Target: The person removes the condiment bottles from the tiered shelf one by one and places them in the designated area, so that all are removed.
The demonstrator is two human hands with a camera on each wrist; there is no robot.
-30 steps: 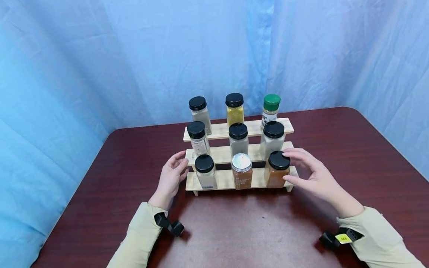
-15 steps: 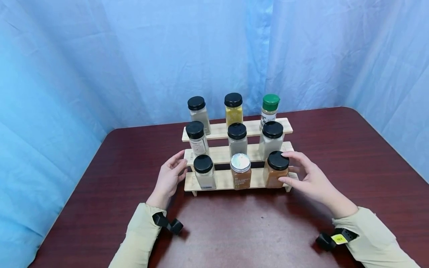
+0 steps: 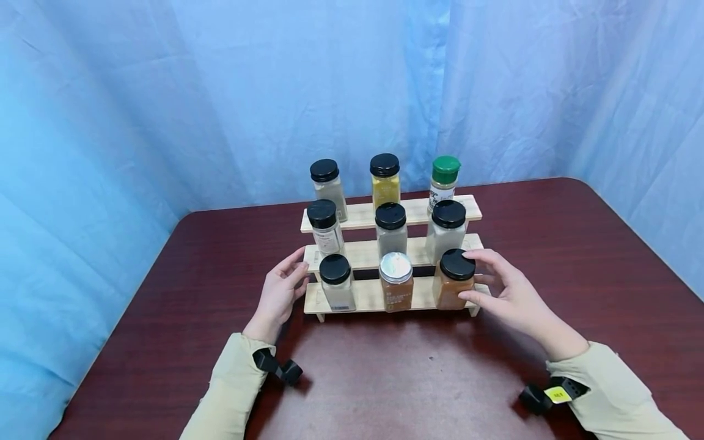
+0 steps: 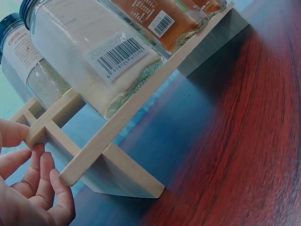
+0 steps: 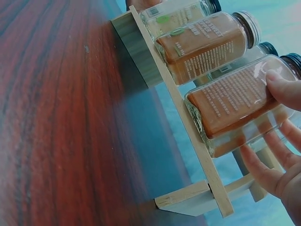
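Note:
A three-tier wooden spice rack (image 3: 368, 294) bears several spice jars, three to a tier. My left hand (image 3: 278, 294) grips the left end of its middle shelf; in the left wrist view the thumb lies on top of the wood and fingers (image 4: 35, 174) curl below. At the right end of the bottom shelf stands a jar of orange-brown spice (image 3: 453, 292) with a black lid. My right hand (image 3: 508, 299) holds this jar from its right side, thumb on the front face and the other fingers around its side and behind. The jar's base (image 5: 200, 117) sits on the shelf.
Beside it stand a silver-lidded jar (image 3: 397, 287) and a black-lidded jar of pale powder (image 3: 338, 287). On the top tier are a yellow jar (image 3: 385, 183) and a green-capped one (image 3: 444, 177). A dark red table (image 3: 385, 379) lies below, blue curtains (image 3: 308, 91) behind.
My right hand has shifted a little to the left, and its thumb has come onto the front of the orange-brown jar. My left hand stays at the shelf's end.

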